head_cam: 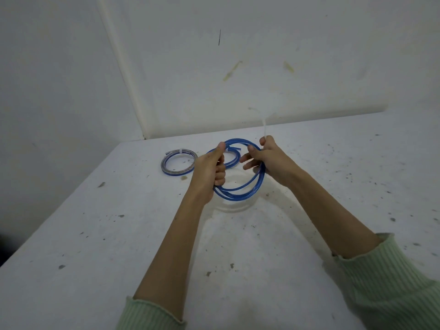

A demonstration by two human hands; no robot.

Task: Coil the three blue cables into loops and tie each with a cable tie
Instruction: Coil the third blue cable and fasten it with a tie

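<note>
A blue cable coil (240, 190) hangs above the table, held upright between both hands. My left hand (212, 171) grips its left side in a fist, thumb up. My right hand (266, 158) pinches a white cable tie (263, 123) at the coil's upper right, and the tie's tail sticks up. Behind my left hand a second blue coil (232, 158) lies flat on the table with a white tie on it. A third coil (178, 161), blue with glare, lies further left, tied with a white cable tie at its top.
The white speckled table (119, 222) meets white walls at the back and left. Its left edge runs diagonally toward the near left corner. Pale green sleeves cover both forearms near the bottom.
</note>
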